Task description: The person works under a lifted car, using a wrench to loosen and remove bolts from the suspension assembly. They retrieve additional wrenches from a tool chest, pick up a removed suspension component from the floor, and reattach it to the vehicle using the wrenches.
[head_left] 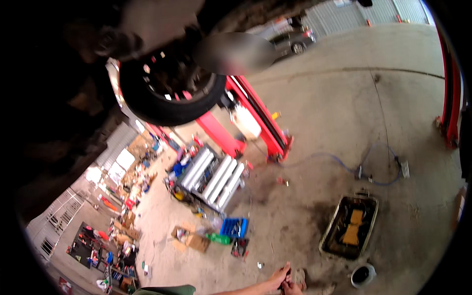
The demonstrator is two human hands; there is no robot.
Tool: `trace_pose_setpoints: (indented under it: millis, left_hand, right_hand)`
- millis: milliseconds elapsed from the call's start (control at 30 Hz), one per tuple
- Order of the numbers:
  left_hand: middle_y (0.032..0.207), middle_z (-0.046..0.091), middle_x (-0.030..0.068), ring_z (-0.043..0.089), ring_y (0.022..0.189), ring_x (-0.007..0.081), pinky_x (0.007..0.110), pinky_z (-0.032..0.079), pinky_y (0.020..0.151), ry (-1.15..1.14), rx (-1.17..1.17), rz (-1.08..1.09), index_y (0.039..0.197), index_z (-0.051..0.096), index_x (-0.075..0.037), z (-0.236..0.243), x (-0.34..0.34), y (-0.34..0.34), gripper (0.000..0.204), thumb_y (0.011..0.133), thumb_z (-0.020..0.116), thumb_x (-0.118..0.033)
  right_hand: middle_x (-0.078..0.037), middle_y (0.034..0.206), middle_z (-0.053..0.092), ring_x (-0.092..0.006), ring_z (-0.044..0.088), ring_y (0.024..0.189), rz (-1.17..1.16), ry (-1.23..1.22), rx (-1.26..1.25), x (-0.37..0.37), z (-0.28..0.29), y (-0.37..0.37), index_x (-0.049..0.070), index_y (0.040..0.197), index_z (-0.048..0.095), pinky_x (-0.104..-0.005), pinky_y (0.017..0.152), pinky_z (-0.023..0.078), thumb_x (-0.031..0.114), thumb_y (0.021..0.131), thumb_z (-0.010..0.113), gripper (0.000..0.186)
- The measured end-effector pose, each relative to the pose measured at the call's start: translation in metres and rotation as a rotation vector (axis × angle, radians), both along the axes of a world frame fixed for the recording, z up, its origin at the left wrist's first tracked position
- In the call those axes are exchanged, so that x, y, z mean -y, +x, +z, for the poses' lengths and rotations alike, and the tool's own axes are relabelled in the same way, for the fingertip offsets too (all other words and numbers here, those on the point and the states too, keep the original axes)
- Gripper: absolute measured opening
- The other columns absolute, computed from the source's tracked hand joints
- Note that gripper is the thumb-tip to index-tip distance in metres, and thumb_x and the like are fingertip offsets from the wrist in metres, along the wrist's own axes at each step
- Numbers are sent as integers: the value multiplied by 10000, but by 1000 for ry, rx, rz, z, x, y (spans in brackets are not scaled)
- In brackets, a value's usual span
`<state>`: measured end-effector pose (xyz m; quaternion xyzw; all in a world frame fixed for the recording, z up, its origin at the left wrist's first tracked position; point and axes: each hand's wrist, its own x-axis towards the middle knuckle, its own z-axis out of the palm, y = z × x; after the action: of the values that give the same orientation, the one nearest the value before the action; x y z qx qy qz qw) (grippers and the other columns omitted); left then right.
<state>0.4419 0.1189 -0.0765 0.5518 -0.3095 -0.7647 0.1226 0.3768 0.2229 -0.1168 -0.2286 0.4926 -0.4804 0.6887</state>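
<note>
My left hand (279, 277) reaches in from the bottom edge on a bare forearm, low over the stained concrete floor (344, 98). Its fingers are curled around a small dark object (286, 281) that is too small to identify. My right hand (295, 289) shows only partly at the bottom edge, touching the left hand; I cannot tell its grip. A white bucket (363, 274) of dark fluid stands just right of the hands. Beyond it lies a rectangular drain pan (325, 235) holding dark oil and a yellowish piece.
Overhead hangs a raised car's underside with a black wheel (169, 105). Red lift arms (260, 123) reach down to the floor. A cart of silver cylinders (211, 177), a blue tool case (234, 227), a green bottle (219, 239), a cardboard box (191, 241) and a blue hose (364, 164) lie around.
</note>
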Motion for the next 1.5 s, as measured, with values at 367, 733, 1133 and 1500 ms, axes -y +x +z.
trace_pose_setpoints:
  millis: [367,733,1133,1500]
  left_hand:
    - [555,408,-15,411,519,131,300,403,553,220,169,219,707,475,-112,12,-24,7,514,946,449,-566]
    - [591,348,-7,369,562,131,283,361,581,327,-188,635,749,421,-114,-36,22,121,488,968,398,-549]
    - [652,365,0,363,602,133,276,340,564,396,-388,1144,762,450,-105,-13,159,237,468,959,450,-530]
    - [852,613,91,625,811,242,379,526,767,257,-452,1172,975,537,-40,-4,311,310,443,986,416,-466]
  right_hand:
    - [-34,560,474,-167,464,433,313,117,0,-31,-12,-2,2,842,517,-319,420,386,309,999,452,351]
    - [-331,934,571,-460,571,919,804,-115,-621,82,14,54,-76,960,543,-499,771,466,156,921,447,255]
    - [-288,880,625,-439,611,902,1100,1,-716,255,30,167,-72,1016,566,-441,814,465,237,941,482,329]
    - [-229,799,620,-432,599,811,1209,-19,-809,465,74,216,-5,933,603,-444,715,468,325,966,480,355]
